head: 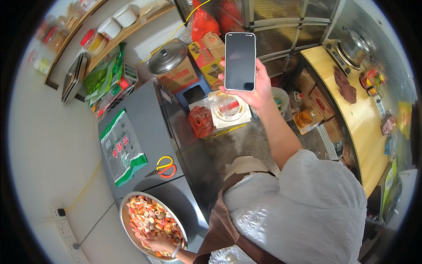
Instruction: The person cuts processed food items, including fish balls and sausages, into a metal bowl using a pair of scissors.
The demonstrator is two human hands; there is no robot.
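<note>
My right hand (pixel 260 87) holds up a smartphone (pixel 240 61), with the thumb along one long side and fingertips on the other. Its dark screen faces me. My left hand (pixel 159 242), with a pale band at the wrist, reaches into a metal bowl (pixel 124 222). Small orange, white, pink and brown pieces (pixel 155 216), which look like shaped snacks, fill the bowl. The left fingers are partly hidden among them, so I cannot tell whether they grip any. Beyond the bowl lie scissors (pixel 165 167) with yellow and orange handles and a flat green-edged plastic bag (pixel 122 148).
The bowl stands on a grey chest-like top (pixel 145 122). Cartons (pixel 178 76), a metal lid (pixel 168 57) and a red plastic bag (pixel 200 121) are ahead. On the right, a wooden counter (pixel 366 145) carries a cooker with a steel pot (pixel 354 49). A shelf (pixel 123 34) holds jars at upper left.
</note>
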